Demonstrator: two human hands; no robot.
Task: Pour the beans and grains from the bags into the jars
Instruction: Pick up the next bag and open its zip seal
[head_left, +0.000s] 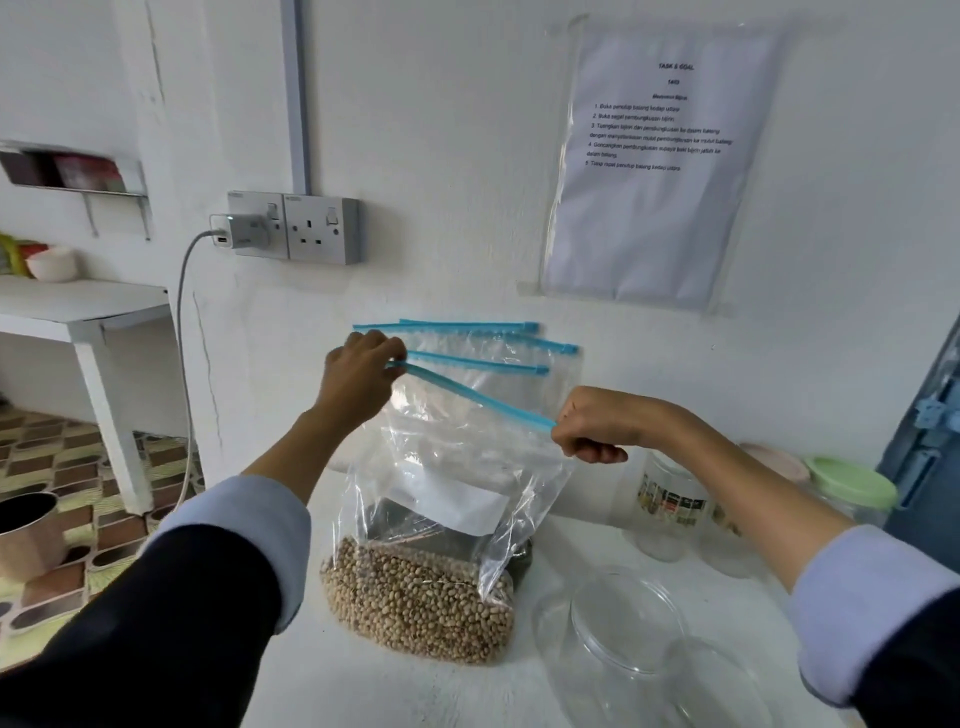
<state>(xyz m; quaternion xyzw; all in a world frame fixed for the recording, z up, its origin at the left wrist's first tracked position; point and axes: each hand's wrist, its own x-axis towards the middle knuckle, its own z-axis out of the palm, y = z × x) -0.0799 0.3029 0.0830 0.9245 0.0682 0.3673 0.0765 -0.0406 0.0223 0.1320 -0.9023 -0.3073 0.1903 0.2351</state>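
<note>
I have both hands up at the blue zip strip of the front bag (447, 499), a clear plastic bag standing on the white surface (405, 691) with pale beans (421, 608) heaped in its bottom and a white label on its face. My left hand (358, 379) pinches the strip's left end between thumb and fingertips, and my right hand (597, 426) has its fingers curled tight around the strip's right end, so the strip (472, 397) runs taut and slanted between them, higher on the left. Behind this bag, more clear bags (498, 353) with the same blue strips lean against the white wall. To the right of the beans, a clear open jar (623, 629) sits on the surface near the lower edge of the view. Farther back on the right stands a clear jar (670, 509) with a printed label, and beside it a jar with a green lid (852, 480). On the wall above hang a printed sheet (660, 161) in a plastic sleeve and a double socket (293, 226) with a charger plugged into it.
</note>
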